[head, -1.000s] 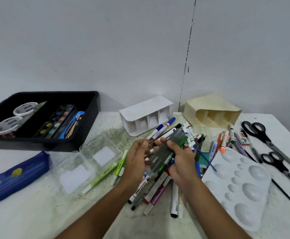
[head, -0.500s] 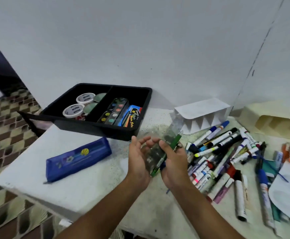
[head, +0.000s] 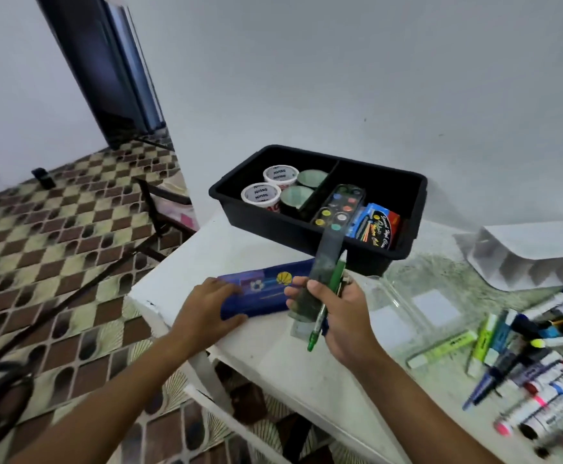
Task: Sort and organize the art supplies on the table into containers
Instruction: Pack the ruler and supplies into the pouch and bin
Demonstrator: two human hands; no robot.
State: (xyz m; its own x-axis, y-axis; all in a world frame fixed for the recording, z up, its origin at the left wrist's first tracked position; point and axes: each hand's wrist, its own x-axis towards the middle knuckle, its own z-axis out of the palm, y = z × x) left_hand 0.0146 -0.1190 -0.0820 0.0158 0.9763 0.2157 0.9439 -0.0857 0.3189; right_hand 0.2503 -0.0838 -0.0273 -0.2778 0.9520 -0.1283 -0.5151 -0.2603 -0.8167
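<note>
Holding a clear ruler [head: 320, 283] and a green pen [head: 323, 306] bunched upright, my right hand [head: 343, 316] curls round both, just right of the blue pencil case [head: 263, 293]. My left hand [head: 206, 306] rests flat-fingered on the case's left end, likely steadying it for opening so the bundle goes in. Behind the case, the black bin [head: 320, 192] holds four tubs, one paint palette, one crayon box. Loose markers [head: 541, 356] lie far right on the tabletop [head: 273, 356]; too blurred to count.
</note>
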